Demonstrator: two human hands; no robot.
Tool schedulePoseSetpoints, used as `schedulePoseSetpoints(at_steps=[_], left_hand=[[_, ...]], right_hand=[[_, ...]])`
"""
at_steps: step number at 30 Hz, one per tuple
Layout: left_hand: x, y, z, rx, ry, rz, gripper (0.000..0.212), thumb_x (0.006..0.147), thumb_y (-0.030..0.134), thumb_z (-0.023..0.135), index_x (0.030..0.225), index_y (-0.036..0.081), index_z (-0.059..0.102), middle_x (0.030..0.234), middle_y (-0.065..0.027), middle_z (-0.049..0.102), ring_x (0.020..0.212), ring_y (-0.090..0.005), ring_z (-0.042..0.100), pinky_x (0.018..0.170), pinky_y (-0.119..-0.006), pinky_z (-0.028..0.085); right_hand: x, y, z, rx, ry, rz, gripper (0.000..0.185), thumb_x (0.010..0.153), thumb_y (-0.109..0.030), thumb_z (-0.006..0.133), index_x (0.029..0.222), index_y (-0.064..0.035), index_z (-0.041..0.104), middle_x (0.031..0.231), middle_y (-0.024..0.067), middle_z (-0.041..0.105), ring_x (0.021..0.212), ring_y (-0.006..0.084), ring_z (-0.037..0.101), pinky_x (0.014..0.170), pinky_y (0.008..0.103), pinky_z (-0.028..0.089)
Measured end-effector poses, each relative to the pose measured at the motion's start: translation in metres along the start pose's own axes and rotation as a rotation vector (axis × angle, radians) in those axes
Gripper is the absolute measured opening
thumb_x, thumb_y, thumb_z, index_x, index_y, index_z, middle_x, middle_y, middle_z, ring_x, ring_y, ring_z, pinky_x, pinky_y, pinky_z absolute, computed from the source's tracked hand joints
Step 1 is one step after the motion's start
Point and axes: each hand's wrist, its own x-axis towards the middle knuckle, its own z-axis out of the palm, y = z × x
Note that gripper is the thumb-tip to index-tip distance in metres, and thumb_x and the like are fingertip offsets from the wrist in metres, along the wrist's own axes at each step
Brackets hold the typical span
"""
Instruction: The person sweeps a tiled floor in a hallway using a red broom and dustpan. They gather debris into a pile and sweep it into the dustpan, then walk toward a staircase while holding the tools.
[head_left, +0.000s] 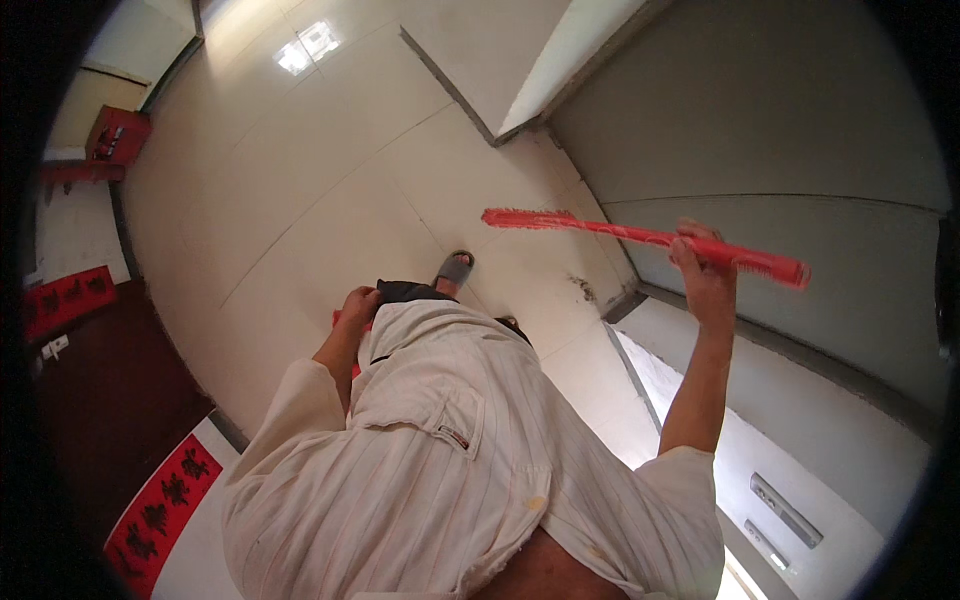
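My right hand (701, 259) is raised at the right and wrapped around the shaft of a long red brush (630, 233). The brush lies nearly level, with bristles at its far left end and a wider right end that also seems bristled. Down by my left thigh is my left hand (364, 304), fingers curled beside the black shorts (412, 291). Parts of a red thing (337, 319) show around that wrist; the rest is hidden by my arm and striped shirt (450, 390), so its kind and whether I grip it are unclear.
Beige floor tiles (322, 187) stretch ahead of my sandalled foot (454, 268). A white wall corner (491, 127) juts in ahead. On the right stands a large grey panel (750, 135); at left are a dark brown door (105, 390) and a red box (120, 135).
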Motion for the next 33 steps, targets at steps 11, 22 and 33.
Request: schedulePoseSetpoints(at_steps=[11, 22, 33], left_hand=[[-0.001, -0.016, -0.002, 0.090, 0.006, 0.036, 0.032, 0.084, 0.023, 0.058, 0.102, -0.003, 0.062, 0.094, -0.0153, 0.066, 0.086, -0.0236, 0.063, 0.078, -0.032, 0.048], [0.020, 0.003, -0.016, 0.165, 0.002, 0.056, 0.035, 0.085, 0.024, 0.057, 0.106, -0.003, 0.061, 0.096, -0.0165, 0.066, 0.088, -0.0232, 0.063, 0.078, -0.032, 0.049], [0.028, 0.003, -0.009, 0.121, -0.144, 0.078, 0.034, 0.086, 0.023, 0.058, 0.106, -0.004, 0.060, 0.096, -0.0155, 0.065, 0.087, -0.0234, 0.062, 0.078, -0.033, 0.048]], right_hand=[[-0.047, -0.021, -0.005, -0.136, 0.547, -0.180, 0.011, 0.090, -0.017, 0.054, 0.086, -0.0060, 0.051, 0.076, 0.0084, 0.065, 0.067, 0.0169, 0.063, 0.065, 0.0290, 0.051], [-0.082, 0.011, 0.030, 0.027, 0.575, 0.231, 0.021, 0.088, -0.020, 0.059, 0.085, 0.0006, 0.059, 0.077, 0.0101, 0.065, 0.075, 0.0170, 0.062, 0.072, 0.0296, 0.049], [-0.127, -0.053, 0.024, 0.077, 0.415, -0.500, 0.032, 0.088, -0.030, 0.056, 0.092, 0.0008, 0.060, 0.070, 0.0114, 0.065, 0.062, 0.0197, 0.061, 0.058, 0.0289, 0.047]])
